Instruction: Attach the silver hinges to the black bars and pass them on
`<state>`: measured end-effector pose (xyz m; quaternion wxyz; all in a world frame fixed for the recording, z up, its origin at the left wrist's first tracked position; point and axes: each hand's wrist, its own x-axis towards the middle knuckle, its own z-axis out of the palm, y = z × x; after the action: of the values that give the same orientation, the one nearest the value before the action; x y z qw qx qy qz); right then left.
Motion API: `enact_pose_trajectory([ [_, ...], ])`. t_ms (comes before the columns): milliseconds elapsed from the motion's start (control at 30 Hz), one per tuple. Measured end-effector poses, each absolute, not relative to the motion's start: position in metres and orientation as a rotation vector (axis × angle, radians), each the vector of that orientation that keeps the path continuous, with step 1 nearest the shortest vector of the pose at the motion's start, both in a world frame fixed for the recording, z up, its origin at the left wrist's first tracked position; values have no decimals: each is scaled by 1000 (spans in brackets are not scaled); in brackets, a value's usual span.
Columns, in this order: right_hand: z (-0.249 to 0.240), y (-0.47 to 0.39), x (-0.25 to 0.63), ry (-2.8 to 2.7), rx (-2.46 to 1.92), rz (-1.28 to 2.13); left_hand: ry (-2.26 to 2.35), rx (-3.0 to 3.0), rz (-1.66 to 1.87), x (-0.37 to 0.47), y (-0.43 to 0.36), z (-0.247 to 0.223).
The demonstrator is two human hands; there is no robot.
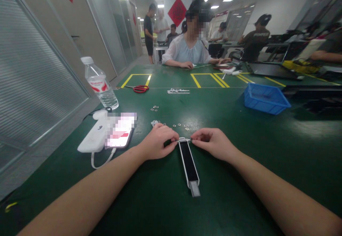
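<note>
A long, narrow device with a black face and white frame (189,161) lies on the green table, a grey tab (195,189) sticking out of its near end. At its far end, my left hand (161,141) pinches closed beside the left corner. Opposite it, my right hand (211,141) is also closed, thumb and finger pressed together at the right corner. A thin whitish piece (184,140) spans the end between the fingertips; its exact kind is too small to tell. Beyond the hands lie several small metal rings (179,124) and a small grey part (154,123).
To the left are a white power bank (93,136), a cabled phone (121,132) and a water bottle (101,86). Red-handled scissors (140,89), small white pieces (177,91) and a blue bin (266,98) lie farther off. Across the table sits a person (191,47).
</note>
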<state>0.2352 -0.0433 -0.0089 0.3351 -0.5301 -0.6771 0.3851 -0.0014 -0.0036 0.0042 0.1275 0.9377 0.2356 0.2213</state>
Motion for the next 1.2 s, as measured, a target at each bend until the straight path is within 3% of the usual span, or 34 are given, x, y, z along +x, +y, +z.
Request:
enact_pose_trajectory([
  [433,-9,-40,238,-1730,-1287,1066,696,2741,620,-1,-4,5],
  [1200,-14,-45,229,-1956,-1178,610,663,2731,638,-1,-3,5],
])
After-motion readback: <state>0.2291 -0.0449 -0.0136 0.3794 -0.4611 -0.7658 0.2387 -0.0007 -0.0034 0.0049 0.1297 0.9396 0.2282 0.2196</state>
